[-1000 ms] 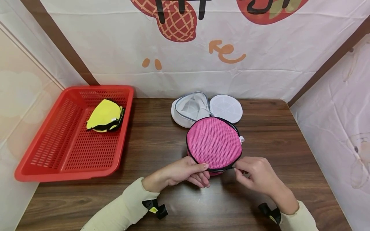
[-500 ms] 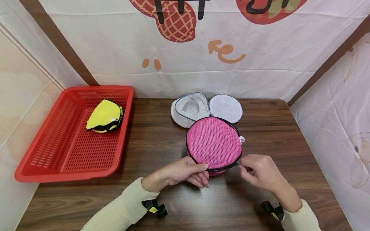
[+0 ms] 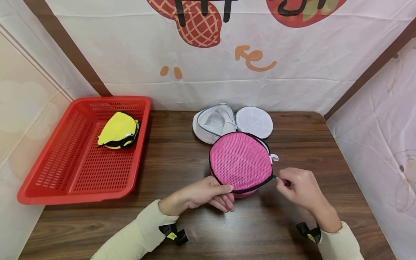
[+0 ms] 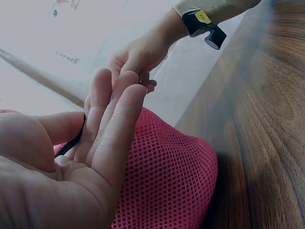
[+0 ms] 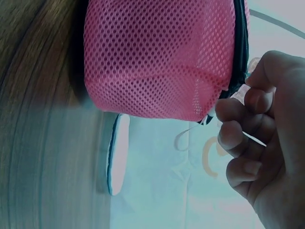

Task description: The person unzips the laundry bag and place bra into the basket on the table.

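Observation:
A round pink mesh laundry bag (image 3: pixel 240 160) with a black zipper rim stands on the wooden table in front of me. My left hand (image 3: pixel 211 195) pinches its near rim, thumb on top and fingers beneath; the left wrist view shows the black edge between thumb and fingers. At the bag's right side my right hand (image 3: pixel 300 186) pinches the zipper pull between thumb and forefinger. A white tag (image 3: pixel 274 157) sticks out from the bag's right edge. Along the far right rim a gap shows between lid and body.
Behind the pink bag lies a white mesh bag (image 3: pixel 203 130) with its round lid (image 3: pixel 254 122) folded out to the right. A red plastic basket (image 3: pixel 138 162) stands at the left, with a yellow bag (image 3: pixel 117 128) trimmed in black inside. A printed cloth (image 3: pixel 208 86) hangs behind the table (image 3: pixel 172 159).
My right hand has drawn the zipper pull to the right and away from me, around the bag's near right rim. The left hand has kept its grip in the same place.

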Motion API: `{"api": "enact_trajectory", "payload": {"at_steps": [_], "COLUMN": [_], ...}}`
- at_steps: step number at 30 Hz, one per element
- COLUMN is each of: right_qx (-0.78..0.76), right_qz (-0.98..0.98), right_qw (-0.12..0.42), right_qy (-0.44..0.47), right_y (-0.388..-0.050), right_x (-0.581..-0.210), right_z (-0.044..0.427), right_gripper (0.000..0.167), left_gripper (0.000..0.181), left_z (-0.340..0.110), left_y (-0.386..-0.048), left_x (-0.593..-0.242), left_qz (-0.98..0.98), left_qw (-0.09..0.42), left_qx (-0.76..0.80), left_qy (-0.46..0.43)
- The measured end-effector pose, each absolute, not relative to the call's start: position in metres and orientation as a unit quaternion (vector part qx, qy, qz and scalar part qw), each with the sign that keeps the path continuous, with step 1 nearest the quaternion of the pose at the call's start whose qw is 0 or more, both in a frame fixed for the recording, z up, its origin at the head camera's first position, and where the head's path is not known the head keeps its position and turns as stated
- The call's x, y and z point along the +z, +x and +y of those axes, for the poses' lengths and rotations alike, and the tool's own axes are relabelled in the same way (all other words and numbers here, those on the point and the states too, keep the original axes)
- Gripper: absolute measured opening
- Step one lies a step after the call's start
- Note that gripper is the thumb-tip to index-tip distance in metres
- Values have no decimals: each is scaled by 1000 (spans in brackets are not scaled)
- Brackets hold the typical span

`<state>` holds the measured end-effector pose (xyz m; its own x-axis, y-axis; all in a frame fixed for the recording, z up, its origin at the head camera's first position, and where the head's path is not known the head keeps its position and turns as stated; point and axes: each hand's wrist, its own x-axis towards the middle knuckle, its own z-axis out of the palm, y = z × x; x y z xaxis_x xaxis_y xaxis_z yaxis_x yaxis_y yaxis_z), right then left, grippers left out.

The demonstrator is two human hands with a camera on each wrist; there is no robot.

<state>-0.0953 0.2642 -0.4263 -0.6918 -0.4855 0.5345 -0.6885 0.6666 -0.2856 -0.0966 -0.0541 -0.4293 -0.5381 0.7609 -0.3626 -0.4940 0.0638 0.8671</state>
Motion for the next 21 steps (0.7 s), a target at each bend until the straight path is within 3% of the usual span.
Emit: {"api": "enact_trajectory", "payload": {"at_steps": [14, 21], "right_qx": [222, 214], "right_qz": [-898, -902], "right_qw": [260, 253], "right_qy": [276, 277], "right_y": [-99, -97], "right_x": [-430, -430], "right_z": [260, 258], "right_gripper": [28, 28], "left_gripper": [41, 39], "left_z": [-54, -52], "left_y": [-97, -96], "left_x": [-430, -432], "left_qz": [564, 556], "left_qw": [467, 468], "left_qx": [670, 679], "left_qy": [124, 105]}}
